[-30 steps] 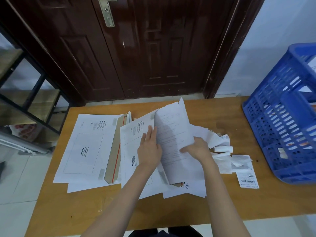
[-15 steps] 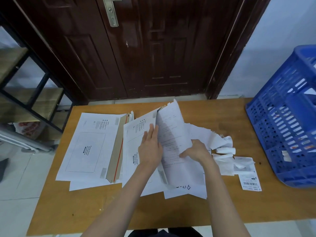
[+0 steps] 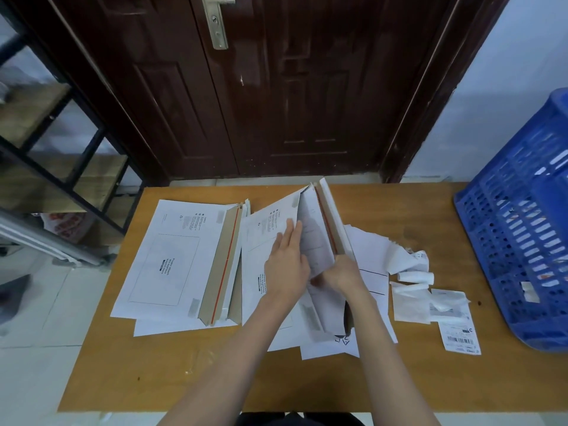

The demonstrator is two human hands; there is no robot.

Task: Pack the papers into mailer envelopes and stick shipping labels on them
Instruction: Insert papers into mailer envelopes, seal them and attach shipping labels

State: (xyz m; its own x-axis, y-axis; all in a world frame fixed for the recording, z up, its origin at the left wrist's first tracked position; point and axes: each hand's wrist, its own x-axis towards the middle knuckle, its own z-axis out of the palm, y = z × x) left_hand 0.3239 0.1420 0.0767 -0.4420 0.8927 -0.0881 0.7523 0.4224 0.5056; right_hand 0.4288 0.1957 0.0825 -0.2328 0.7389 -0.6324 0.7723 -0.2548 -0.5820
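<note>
A white mailer envelope [image 3: 264, 229] lies in the middle of the wooden table [image 3: 215, 373], its cardboard flap with a red strip [image 3: 330, 216] standing up. My left hand [image 3: 287, 267] presses flat on the envelope's face beside the mouth. My right hand [image 3: 341, 273] grips the papers [image 3: 313, 241], which sit partly inside the opening under the raised flap. More loose sheets [image 3: 372, 272] lie underneath to the right. A shipping label with a barcode [image 3: 459, 333] lies at the right.
A stack of flat mailers [image 3: 178, 259] with open flaps lies to the left. Curled label backing scraps [image 3: 412, 290] sit right of my hands. A blue plastic crate [image 3: 522, 241] stands at the table's right edge. A dark door is behind the table, a metal shelf at far left.
The papers have gone deeper into the mailer and stand less upright. The envelope's red-striped flap now shows above them. My right hand has moved in towards my left hand.
</note>
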